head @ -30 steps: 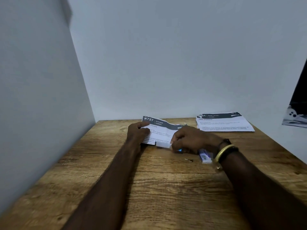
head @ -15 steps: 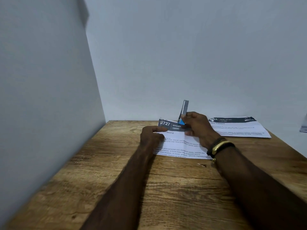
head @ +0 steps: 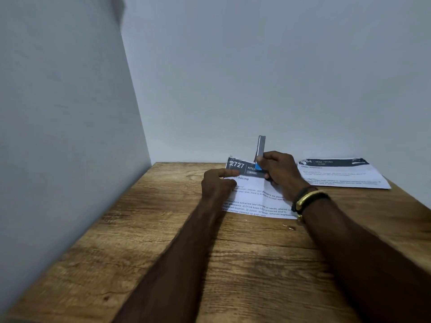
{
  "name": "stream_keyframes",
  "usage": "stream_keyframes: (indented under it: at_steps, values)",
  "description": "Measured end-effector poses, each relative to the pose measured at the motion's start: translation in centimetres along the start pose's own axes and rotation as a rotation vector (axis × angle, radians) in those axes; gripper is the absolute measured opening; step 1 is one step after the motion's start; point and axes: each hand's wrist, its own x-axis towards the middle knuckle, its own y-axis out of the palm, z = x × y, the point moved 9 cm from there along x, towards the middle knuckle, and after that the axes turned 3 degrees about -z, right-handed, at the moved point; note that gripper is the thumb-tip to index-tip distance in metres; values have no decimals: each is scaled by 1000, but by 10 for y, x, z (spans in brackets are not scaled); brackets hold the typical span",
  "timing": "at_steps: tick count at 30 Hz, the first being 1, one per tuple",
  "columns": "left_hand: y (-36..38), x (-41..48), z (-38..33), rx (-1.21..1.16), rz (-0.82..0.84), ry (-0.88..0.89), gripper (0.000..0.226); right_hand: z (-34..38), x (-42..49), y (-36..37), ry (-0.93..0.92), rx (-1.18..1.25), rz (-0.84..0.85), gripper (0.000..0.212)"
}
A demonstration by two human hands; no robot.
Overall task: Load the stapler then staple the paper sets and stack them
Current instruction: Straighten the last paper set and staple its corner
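Holding upright stapler (head: 260,148), right hand (head: 279,170) grip over paper set (head: 256,197), left hand (head: 218,185) pressing it, second set (head: 342,176) rightward.

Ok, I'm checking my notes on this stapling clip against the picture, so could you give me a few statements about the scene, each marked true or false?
1. The right hand grips the stapler, whose metal arm points upward. True.
2. The left hand rests on the paper set at the far right. False: it rests on the 2727 paper set.
3. The two paper sets are stacked. False: the second paper set lies apart, to the right on the table.
4. A gold bracelet is on the right wrist. True.
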Motion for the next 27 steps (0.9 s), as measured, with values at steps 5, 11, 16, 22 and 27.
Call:
stream_keyframes:
  at_steps: [5,11,16,22,27]
  values:
    - [-1,-1,-2,-4,-13,6,41,1,3,2,-40,13,3,23]
    - [0,1,-1,-5,-16,19,39,-2,11,4,-75,-56,-6,12]
    - [0,2,1,-16,-19,7,38,-5,13,4,-76,-94,-17,11]
    - [-1,2,2,-25,-23,0,38,3,7,4,-89,-118,-35,12]
    - [0,0,1,-30,-17,0,37,10,1,3,-116,-167,-52,17]
